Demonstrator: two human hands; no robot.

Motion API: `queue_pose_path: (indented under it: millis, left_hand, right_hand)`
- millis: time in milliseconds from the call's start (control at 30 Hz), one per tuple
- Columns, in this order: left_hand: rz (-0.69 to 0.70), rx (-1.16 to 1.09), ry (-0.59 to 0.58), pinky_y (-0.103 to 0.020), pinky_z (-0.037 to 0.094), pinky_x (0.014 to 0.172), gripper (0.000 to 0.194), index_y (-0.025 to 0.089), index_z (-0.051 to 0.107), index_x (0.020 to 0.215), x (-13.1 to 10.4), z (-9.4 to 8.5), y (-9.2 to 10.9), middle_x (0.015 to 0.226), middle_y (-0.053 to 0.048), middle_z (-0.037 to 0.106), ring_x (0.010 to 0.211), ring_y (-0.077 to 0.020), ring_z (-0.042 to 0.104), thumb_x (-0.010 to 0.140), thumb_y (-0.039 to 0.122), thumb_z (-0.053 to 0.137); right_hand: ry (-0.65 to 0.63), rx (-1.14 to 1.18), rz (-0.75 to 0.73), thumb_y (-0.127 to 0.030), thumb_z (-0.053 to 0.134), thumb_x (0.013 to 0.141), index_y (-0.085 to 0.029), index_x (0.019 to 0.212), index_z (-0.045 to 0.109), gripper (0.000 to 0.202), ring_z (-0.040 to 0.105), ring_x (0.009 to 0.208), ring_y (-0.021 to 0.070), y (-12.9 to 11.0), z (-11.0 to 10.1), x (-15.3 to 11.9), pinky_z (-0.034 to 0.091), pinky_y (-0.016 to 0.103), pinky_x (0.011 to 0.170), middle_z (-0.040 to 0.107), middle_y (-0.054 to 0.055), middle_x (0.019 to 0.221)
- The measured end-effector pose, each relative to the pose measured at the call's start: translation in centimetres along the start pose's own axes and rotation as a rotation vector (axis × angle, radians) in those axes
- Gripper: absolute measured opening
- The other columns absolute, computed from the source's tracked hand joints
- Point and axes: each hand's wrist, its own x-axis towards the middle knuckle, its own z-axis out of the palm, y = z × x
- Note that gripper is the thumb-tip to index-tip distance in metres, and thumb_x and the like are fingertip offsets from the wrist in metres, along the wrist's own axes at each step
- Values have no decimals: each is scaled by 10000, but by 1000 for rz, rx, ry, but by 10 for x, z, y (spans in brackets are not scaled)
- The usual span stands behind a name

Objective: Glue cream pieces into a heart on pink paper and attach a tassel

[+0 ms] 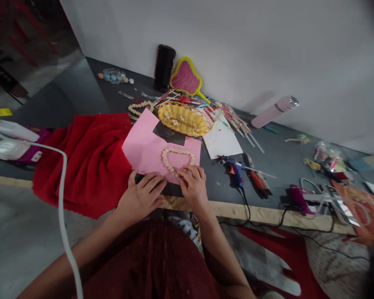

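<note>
Pink paper (143, 143) lies on the dark table, and on it rests a heart-shaped outline of small cream pieces (179, 150). My right hand (193, 187) is at the lower right of this outline, its fingertips touching the edge. Its fingers are bent together; whether they pinch a piece is too small to tell. Flat at the table's front edge, my left hand (142, 195) spreads its fingers over the lower edge of the paper, holding nothing. A yellow basket (183, 118) with a few small cream pieces stands just behind the paper.
Red cloth (90, 166) lies at the left. Right of the paper are a blue glue gun (237, 173), pliers (257, 178) and white paper (222, 143). Behind stand a phone (164, 68), a yellow-rimmed mirror (186, 77) and a pink bottle (274, 111). A white cable (62, 195) hangs at left.
</note>
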Motion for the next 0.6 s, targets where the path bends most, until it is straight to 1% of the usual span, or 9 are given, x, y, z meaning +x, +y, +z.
queue_pose_path:
  millis: [200,300,400,533,600]
  left_hand:
    - [-11,-7,-22,-562,41,1163,385,244,546,1263,0,0,0,1308,-48,602,1234,-233,501,921,416,504]
    - [-12,-7,-29,-572,48,1159,380,242,552,1252,0,-1,0,1304,-50,604,1234,-237,498,927,427,490]
    - [-17,-16,-30,-581,69,1152,374,242,556,1246,1,-4,1,1293,-55,610,1233,-245,496,931,428,482]
    - [-57,-25,-93,-576,131,1141,356,250,541,1259,2,-10,4,1305,-32,601,1248,-243,482,946,400,460]
    - [-70,-26,-95,-577,148,1132,356,251,547,1254,2,-11,5,1310,-39,598,1237,-250,490,943,405,466]
  right_hand:
    - [-2,-19,15,-301,632,866,-243,1053,659,198,482,1104,250,-6,-3,5,393,422,934,624,64,1135]
    - [-6,-38,23,-299,645,853,-245,1024,671,181,478,1112,256,-11,-3,8,397,424,927,621,65,1152]
    - [-17,-56,30,-304,651,847,-249,985,681,151,468,1123,258,-13,-2,10,398,425,927,615,58,1172]
    - [-25,-71,40,-318,648,848,-251,980,680,151,466,1122,257,-14,-1,12,399,428,933,617,56,1168]
    - [-32,-77,49,-320,645,850,-254,969,680,140,460,1133,261,-15,-1,13,398,430,934,611,54,1180]
